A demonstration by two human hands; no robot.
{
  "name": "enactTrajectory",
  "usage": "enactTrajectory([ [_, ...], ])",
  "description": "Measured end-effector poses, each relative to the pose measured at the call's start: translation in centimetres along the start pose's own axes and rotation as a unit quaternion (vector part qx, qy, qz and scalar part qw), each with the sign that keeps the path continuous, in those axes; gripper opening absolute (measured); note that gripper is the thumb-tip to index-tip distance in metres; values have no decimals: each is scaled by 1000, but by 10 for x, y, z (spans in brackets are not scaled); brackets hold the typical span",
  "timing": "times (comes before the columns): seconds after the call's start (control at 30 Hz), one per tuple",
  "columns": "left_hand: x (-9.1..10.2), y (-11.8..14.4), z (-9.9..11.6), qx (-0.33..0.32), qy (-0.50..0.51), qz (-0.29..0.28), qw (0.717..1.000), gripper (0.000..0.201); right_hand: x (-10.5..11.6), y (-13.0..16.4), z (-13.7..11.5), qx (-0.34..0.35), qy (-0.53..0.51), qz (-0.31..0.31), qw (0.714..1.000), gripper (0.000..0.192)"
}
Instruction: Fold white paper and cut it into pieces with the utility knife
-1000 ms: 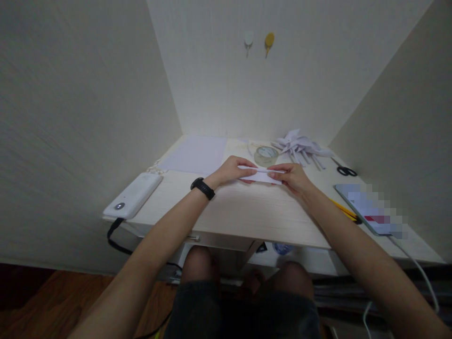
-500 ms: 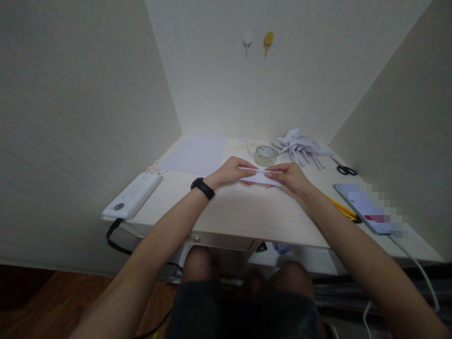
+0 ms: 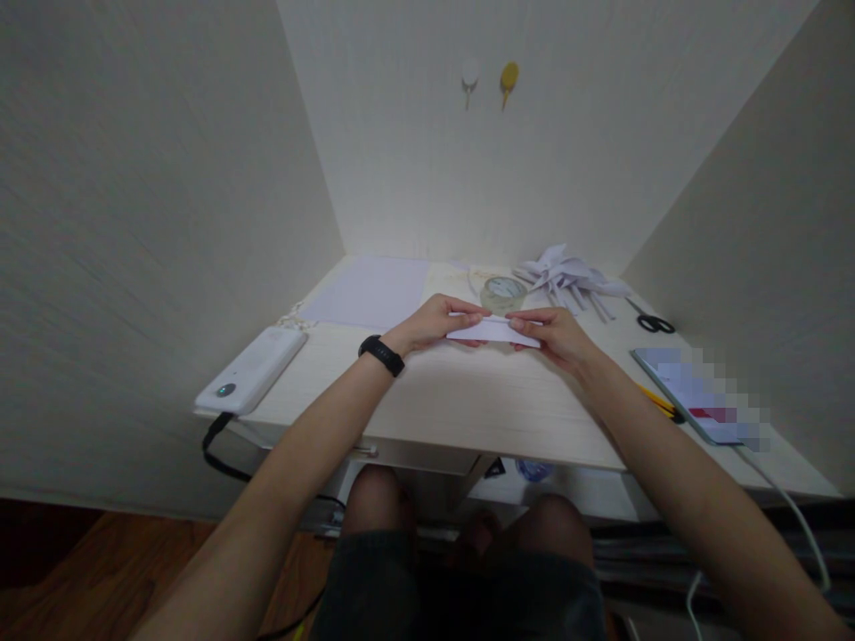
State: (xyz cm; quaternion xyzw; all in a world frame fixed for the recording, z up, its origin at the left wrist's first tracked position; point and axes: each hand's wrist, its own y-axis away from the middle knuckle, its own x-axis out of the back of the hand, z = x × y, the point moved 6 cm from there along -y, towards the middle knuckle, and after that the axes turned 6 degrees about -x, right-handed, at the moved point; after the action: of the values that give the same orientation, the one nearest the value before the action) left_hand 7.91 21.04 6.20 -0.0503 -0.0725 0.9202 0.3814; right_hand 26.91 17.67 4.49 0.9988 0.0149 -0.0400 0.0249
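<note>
A narrow strip of folded white paper (image 3: 495,331) is held level just above the desk. My left hand (image 3: 441,321) pinches its left part, thumb on top and fingers behind and below. At the other end my right hand (image 3: 553,335) grips the paper the same way, thumb on the near face. Right behind the hands stands a roll of clear tape (image 3: 503,292). Folded paper pinwheels (image 3: 567,271) with paper sticks lie heaped at the back right. A flat white sheet (image 3: 367,289) rests at the back left.
Black-handled scissors (image 3: 653,322) lie at the right, with a phone-like device (image 3: 695,396) on a cable and a yellow-and-black tool (image 3: 661,405) partly behind my right arm. A white box-shaped device (image 3: 252,369) with a black cable stands at the desk's (image 3: 454,401) left edge.
Both hands have spread slightly apart along the paper strip, and its near face now shows more fully. A green light shows on the white device.
</note>
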Motion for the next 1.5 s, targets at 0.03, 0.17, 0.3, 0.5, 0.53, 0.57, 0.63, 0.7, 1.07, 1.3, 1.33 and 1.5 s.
enactTrajectory([
  [0.03,0,0,0,-2,1,2,1000,47,1,0,1,-3,-4,0,1000,44],
  [0.17,1,-1,0,-4,-3,5,1000,45,2,-1,1,-9,-10,-6,1000,42],
  [0.3,1,-1,3,-8,-19,-1,1000,44,2,1,2,-16,-17,-12,1000,39],
  [0.5,0,1,8,-6,-71,10,997,33,3,1,3,-23,-10,-2,1000,39],
  [0.53,-1,1,9,-7,-80,14,997,30,3,1,3,-21,-10,0,1000,39],
  [0.57,-1,1,9,-11,-86,19,996,28,3,1,3,-16,-10,3,1000,39],
  [0.63,-1,0,11,-20,-88,30,995,27,3,-1,3,-6,-11,9,1000,40],
  [0.7,0,0,10,-17,-85,37,996,27,4,-2,3,1,-8,13,1000,42],
  [1.07,0,1,7,38,-69,-5,997,30,-1,3,0,-8,-8,-8,1000,44],
  [1.3,4,1,4,34,-32,39,998,29,1,1,3,-10,-22,-2,1000,42],
  [1.33,5,1,2,35,-26,42,998,28,0,1,3,-13,-26,-4,1000,42],
  [1.5,6,-1,-2,26,-9,40,999,28,-7,3,6,-31,-41,-31,998,46],
])
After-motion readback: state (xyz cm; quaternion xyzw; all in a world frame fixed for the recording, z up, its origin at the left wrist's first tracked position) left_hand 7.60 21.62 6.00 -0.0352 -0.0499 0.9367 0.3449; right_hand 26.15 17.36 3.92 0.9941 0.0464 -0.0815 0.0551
